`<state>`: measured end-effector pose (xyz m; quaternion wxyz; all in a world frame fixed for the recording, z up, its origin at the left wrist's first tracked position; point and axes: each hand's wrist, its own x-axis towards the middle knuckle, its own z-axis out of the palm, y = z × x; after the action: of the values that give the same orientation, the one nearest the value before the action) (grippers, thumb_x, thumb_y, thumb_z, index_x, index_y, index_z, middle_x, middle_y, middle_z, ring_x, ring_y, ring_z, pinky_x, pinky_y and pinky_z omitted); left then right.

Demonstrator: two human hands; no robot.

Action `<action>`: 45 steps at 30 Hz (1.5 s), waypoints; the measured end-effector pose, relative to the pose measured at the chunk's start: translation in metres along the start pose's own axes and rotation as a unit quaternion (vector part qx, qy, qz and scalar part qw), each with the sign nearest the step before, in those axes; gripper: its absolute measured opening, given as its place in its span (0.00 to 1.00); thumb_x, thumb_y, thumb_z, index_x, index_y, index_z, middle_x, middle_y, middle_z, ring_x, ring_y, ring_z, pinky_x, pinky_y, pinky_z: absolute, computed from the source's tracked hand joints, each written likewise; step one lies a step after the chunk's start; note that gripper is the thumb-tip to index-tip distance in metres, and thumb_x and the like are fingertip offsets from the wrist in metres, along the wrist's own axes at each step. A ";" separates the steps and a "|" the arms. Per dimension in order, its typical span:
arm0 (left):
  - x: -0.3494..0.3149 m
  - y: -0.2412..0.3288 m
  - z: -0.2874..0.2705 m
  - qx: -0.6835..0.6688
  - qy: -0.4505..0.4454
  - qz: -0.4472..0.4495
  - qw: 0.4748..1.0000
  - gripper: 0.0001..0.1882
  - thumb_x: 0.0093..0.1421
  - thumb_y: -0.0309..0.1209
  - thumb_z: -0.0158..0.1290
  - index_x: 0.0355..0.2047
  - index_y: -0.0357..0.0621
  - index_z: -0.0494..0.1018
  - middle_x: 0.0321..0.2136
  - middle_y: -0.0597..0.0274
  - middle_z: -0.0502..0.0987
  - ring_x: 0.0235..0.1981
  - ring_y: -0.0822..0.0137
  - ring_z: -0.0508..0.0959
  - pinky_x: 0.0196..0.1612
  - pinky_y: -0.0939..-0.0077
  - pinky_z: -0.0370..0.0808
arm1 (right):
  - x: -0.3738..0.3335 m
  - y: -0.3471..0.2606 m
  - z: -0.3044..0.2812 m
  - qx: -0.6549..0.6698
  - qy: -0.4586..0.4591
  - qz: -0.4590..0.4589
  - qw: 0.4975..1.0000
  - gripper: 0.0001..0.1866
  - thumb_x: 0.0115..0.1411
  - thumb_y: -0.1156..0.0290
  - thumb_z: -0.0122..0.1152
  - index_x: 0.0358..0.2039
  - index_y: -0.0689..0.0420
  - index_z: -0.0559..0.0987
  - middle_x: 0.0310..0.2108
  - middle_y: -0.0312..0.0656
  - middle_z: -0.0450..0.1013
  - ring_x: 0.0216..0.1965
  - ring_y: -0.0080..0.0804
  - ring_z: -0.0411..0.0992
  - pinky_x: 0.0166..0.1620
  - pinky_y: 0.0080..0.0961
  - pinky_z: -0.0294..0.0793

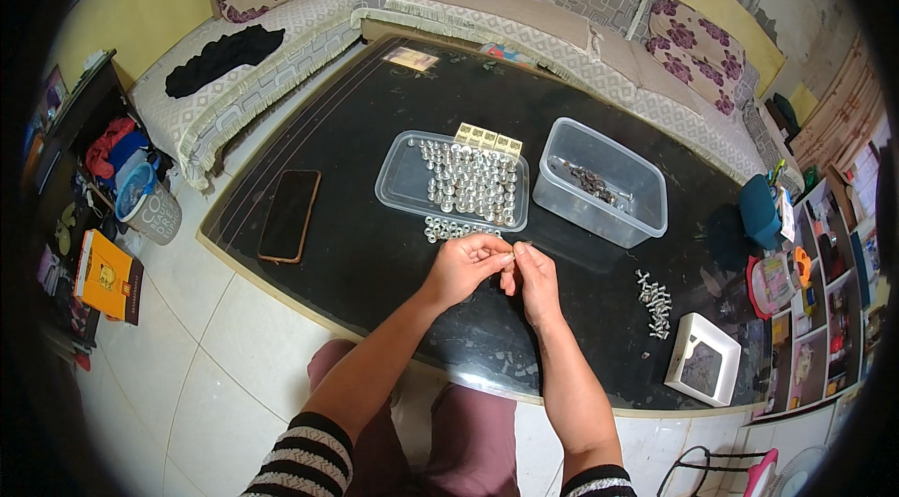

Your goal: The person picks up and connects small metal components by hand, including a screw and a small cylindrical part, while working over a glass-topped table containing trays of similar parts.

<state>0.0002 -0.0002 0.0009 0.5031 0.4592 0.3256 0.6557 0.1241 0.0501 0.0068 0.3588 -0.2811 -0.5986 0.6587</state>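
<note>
Over the near part of the black table, my left hand (466,268) and my right hand (537,282) meet fingertip to fingertip. Both are closed in a pinch around something too small to make out. Just beyond them lies a clear plastic lid (398,181), covered with rows of shiny round metal pieces (471,181). More such pieces (446,229) stand on the table at its near edge, close to my left hand. To the right is a clear plastic tub (585,222) with small dark metal parts (592,181) in the bottom.
A loose pile of silver metal pieces (655,307) lies right of my hands, near a white open box (676,364). Left of the lid rests a phone (289,216). A cream partitioned strip (488,138) sits at the lid's far edge. A sofa (552,52) runs behind the table.
</note>
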 end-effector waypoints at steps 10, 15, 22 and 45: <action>0.001 0.001 0.002 -0.013 -0.005 0.002 1.000 0.06 0.53 0.20 0.44 0.31 0.30 0.67 0.20 0.58 0.71 0.21 0.71 0.72 0.26 0.82 0.69 | 0.000 0.000 0.000 0.019 -0.009 0.018 1.000 0.17 0.57 0.59 0.41 0.19 0.57 0.67 0.12 0.34 0.63 0.12 0.15 0.59 0.17 0.10 0.57; 0.001 -0.001 0.003 -0.017 0.010 0.009 1.000 0.05 0.53 0.20 0.44 0.31 0.30 0.66 0.19 0.58 0.71 0.20 0.70 0.72 0.26 0.81 0.69 | 0.001 0.000 0.002 0.020 0.015 0.004 1.000 0.17 0.58 0.59 0.40 0.19 0.57 0.67 0.12 0.34 0.64 0.12 0.16 0.59 0.17 0.10 0.57; 0.001 -0.001 0.002 0.005 0.011 0.011 1.000 0.05 0.52 0.20 0.45 0.30 0.30 0.67 0.19 0.58 0.71 0.21 0.71 0.72 0.26 0.81 0.69 | 0.001 -0.001 0.002 0.026 0.008 0.013 1.000 0.18 0.58 0.59 0.40 0.18 0.57 0.68 0.12 0.34 0.64 0.13 0.15 0.59 0.17 0.11 0.57; 0.000 0.000 0.004 0.003 0.030 0.002 1.000 0.05 0.52 0.21 0.46 0.30 0.30 0.67 0.19 0.60 0.71 0.20 0.73 0.72 0.26 0.83 0.69 | 0.000 -0.001 0.003 0.030 0.027 0.020 0.999 0.18 0.58 0.58 0.40 0.17 0.56 0.67 0.11 0.34 0.63 0.11 0.16 0.58 0.16 0.11 0.56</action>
<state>0.0042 0.0002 0.0024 0.4903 0.4414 0.3413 0.6696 0.1217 0.0485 0.0085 0.3701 -0.2992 -0.5628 0.6758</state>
